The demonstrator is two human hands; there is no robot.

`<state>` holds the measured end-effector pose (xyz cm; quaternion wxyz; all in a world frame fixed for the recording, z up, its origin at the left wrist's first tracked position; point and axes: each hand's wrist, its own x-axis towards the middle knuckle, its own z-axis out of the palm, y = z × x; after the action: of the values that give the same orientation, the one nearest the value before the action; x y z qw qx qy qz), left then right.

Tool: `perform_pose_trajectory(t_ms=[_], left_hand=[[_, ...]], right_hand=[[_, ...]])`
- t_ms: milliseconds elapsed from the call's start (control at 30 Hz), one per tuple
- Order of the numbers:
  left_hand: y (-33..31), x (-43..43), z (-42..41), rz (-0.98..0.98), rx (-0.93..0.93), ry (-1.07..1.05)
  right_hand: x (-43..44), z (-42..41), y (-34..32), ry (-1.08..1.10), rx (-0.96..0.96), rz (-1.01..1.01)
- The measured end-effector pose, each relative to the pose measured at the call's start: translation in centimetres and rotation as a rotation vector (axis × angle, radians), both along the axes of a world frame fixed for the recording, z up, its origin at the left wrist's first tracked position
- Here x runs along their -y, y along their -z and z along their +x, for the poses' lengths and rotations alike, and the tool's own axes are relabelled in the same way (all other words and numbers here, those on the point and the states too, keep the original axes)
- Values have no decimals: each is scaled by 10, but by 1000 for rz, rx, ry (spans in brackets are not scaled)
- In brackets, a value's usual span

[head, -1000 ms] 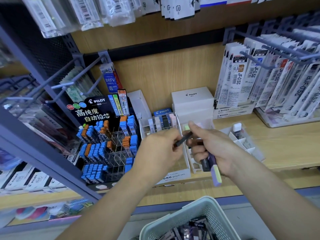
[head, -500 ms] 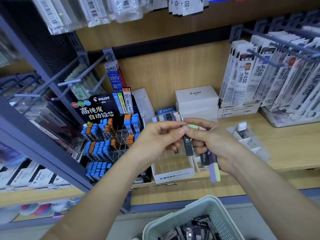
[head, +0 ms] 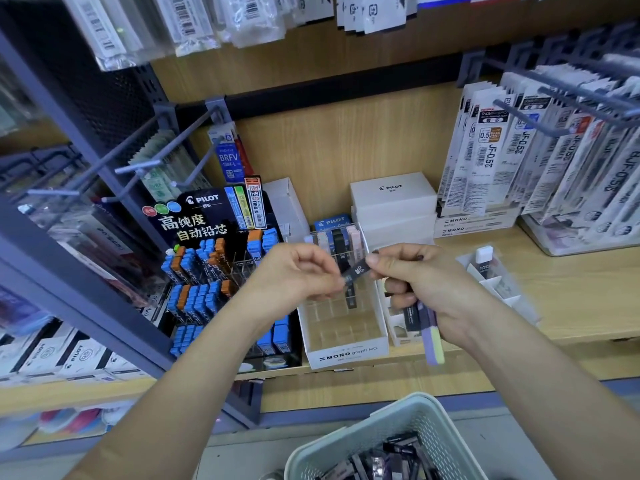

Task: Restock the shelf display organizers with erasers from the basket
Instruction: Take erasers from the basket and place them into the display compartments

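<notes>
Both hands meet in front of the clear MONO organizer [head: 343,337] on the wooden shelf. A black stick eraser [head: 356,271] is pinched between the fingertips of my left hand [head: 298,275] and the thumb and forefinger of my right hand [head: 415,282]. My right hand also grips a bundle of eraser sticks [head: 427,327], black, purple and yellow-green, pointing down from the fist. The organizer's back row holds a few pastel and black erasers [head: 337,239]. The pale green basket [head: 384,441] at the bottom holds several dark erasers.
A black PILOT lead display [head: 221,268] with blue and orange cases stands left of the organizer. White PILOT boxes [head: 393,199] sit behind. A clear divided tray [head: 495,282] with one eraser lies to the right. Hanging refill packs [head: 540,147] fill the upper right; grey hooks jut out at left.
The black eraser has swung from hanging upright to lying slanted between both hands' fingertips. The hands sit a little higher and closer to the organizer's back row.
</notes>
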<state>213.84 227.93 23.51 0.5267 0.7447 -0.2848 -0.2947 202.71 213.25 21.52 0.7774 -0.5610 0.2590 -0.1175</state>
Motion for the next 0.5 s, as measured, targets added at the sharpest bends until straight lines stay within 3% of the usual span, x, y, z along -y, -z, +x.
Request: perform_pose_trajectory(t_ms=[100,333,433,500], left_hand=[[6,5,-13,92,80,87],[10,7,-15,-46,42,163],[15,6,-13,-16,147,39],[23,4,-9,35,218,-47]], right_hand=[[-2,1,5,21,-16,-41],[-5,-2,8,-107,-75,-71],[2,-1,6,4,-102,-26],[12,-1,4,158,-90,120]])
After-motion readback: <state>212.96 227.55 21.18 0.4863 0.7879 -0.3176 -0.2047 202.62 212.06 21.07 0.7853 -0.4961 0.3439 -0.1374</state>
